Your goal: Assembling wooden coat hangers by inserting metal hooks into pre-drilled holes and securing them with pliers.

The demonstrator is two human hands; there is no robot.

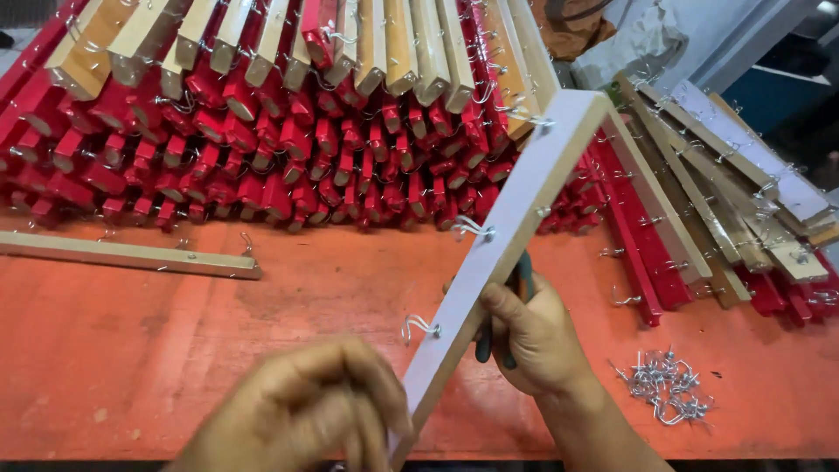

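Left hand (306, 411) closed around the near end of a pale wooden strip (511, 236) studded with metal hooks (419, 327), slanting up over the orange table (175, 350). Right hand (533, 336) behind the strip, clutching dark-handled pliers (523, 280). Loose hooks (666, 387) piled just right; red strips (262, 131) stacked behind.

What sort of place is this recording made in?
Probably a small workshop making wooden hook racks: stacked red-painted wooden strips at the back, a pile of loose metal hooks on the orange workbench, a white strip in hand.
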